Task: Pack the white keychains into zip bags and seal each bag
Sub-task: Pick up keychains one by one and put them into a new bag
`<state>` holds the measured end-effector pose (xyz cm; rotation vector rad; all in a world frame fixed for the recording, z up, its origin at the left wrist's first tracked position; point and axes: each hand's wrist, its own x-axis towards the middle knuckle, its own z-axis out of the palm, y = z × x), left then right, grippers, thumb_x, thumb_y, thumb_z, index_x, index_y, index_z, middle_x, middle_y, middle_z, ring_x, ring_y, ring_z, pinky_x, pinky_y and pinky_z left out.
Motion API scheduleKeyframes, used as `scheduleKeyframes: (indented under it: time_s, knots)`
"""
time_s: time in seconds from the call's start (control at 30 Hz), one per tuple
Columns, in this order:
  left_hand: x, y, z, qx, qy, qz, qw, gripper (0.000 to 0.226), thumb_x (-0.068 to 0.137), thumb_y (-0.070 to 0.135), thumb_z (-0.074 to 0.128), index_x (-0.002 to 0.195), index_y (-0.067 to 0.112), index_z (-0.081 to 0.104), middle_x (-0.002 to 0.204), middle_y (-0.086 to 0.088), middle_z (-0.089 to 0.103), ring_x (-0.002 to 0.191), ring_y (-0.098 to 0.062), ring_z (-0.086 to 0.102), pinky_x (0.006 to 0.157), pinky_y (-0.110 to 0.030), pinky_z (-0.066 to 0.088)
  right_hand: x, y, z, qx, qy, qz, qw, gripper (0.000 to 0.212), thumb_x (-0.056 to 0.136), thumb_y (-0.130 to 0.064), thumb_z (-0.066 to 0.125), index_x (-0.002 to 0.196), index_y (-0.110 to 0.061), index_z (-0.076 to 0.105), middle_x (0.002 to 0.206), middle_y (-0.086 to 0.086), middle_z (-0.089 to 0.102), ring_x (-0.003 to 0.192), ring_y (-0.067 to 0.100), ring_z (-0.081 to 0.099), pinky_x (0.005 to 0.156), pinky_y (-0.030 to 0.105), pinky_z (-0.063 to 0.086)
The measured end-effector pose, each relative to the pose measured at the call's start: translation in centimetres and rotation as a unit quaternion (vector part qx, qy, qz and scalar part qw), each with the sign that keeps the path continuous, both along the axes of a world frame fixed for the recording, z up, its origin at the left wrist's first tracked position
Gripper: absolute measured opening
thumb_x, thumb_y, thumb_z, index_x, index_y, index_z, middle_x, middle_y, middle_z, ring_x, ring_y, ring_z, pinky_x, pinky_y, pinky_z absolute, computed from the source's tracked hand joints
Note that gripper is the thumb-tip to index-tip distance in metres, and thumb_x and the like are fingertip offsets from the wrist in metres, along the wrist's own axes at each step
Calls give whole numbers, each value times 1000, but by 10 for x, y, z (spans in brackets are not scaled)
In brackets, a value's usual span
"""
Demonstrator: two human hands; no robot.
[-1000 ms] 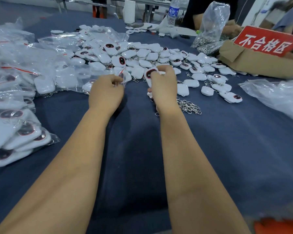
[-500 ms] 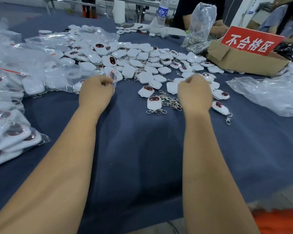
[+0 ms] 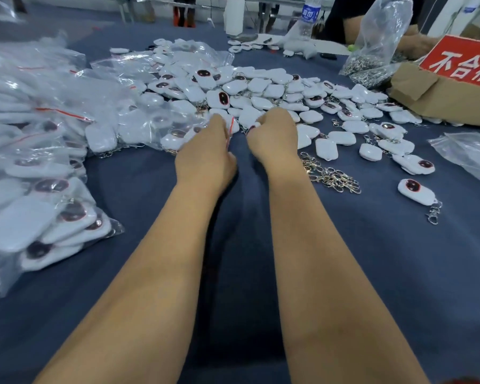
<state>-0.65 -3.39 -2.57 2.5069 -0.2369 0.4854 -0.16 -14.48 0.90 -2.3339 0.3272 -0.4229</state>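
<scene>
Left hand [image 3: 205, 159] pinches the zip bag [image 3: 231, 123] mouth; right hand [image 3: 275, 137], just beside it, pinches a white keychain [image 3: 257, 125] at the opening.

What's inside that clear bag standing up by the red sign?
The clear bag holds a heap of small silvery metal pieces at its bottom, probably keychain clasps. Its upper part looks empty. What lies under the heap is hidden.

Head view: worn on the person's head — looks forward and down over both forearms.
Nearness: close above the blue worktop [image 3: 372, 273].
Shared: single view only.
</scene>
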Motion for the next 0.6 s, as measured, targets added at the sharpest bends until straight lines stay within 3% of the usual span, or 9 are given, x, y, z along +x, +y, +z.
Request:
scheduleKeyframes:
  time_s: [0.03, 0.1, 0.13, 0.2, 0.3, 0.4, 0.47, 0.6]
  knots:
    - [-2, -5, 0, 65, -9, 5, 998, 30, 89, 14, 46, 119, 14, 47, 104, -9, 59, 92, -35, 58, 62, -35, 35, 1, 6, -1, 88, -27, 4, 996, 22, 78, 6, 53, 63, -8, 45, 67, 8, 44, 61, 20, 39, 44, 17, 28]
    - [-4, -12, 1, 124, 3, 6, 992, 38, 92, 15, 43, 129, 17, 49, 119, -13, 56, 98, -38, 60, 65, -37, 36, 0, 18, -4, 263, -69, 16, 962, 16, 83, 5, 58, 89, -8, 64, 86, 12, 63, 73, 21, 57, 60, 26, 47]
    - [-5, -13, 2, 127, 14, 9, 992, 38, 93, 16, 44, 130, 18, 52, 121, -12, 54, 97, -37, 60, 65, -37, 36, -1, 22, -7, 329, -76, 29, 941, 21, 86, 3, 59, 99, -12, 65, 96, 13, 66, 78, 20, 60, 65, 29, 49]
    - [-5, -13, 3, 98, 43, 22, 994, 30, 94, 18, 45, 121, 14, 60, 111, -8, 51, 88, -34, 56, 66, -36, 33, -2, 27, -14, 397, -86, 60, 912, 24, 90, 2, 58, 105, -15, 64, 89, 12, 66, 76, 19, 59, 65, 28, 48]
    - [-2, -5, 5, -3, 69, 43, 997, 22, 92, 18, 47, 96, 11, 67, 97, -5, 51, 79, -27, 47, 62, -32, 32, -2, 25, -18, 452, -87, 76, 884, 25, 94, 4, 55, 113, -8, 63, 94, 16, 66, 83, 21, 58, 62, 27, 51]
    - [0, 5, 7, -124, 89, 39, 988, 23, 88, 16, 50, 84, 8, 71, 88, -9, 66, 84, -31, 59, 60, -35, 42, -2, 19, -19, 508, -75, 81, 854, 29, 96, 6, 52, 124, 4, 58, 113, 23, 68, 94, 24, 63, 83, 32, 56]
    - [-1, 10, 9, -184, 98, 36, 977, 23, 84, 9, 51, 82, 4, 73, 88, -14, 71, 86, -33, 62, 73, -41, 53, -3, 17, -19, 513, -75, 73, 852, 29, 96, 4, 54, 124, 4, 59, 104, 18, 68, 94, 23, 64, 90, 37, 55]
    - [-1, 12, 9, -209, 89, 48, 973, 33, 80, 2, 51, 90, 23, 74, 91, -8, 70, 88, -28, 59, 77, -31, 48, -5, 6, -11, 411, -114, -12, 904, 25, 93, -8, 58, 116, -10, 66, 90, 1, 64, 69, 7, 58, 64, 23, 51]
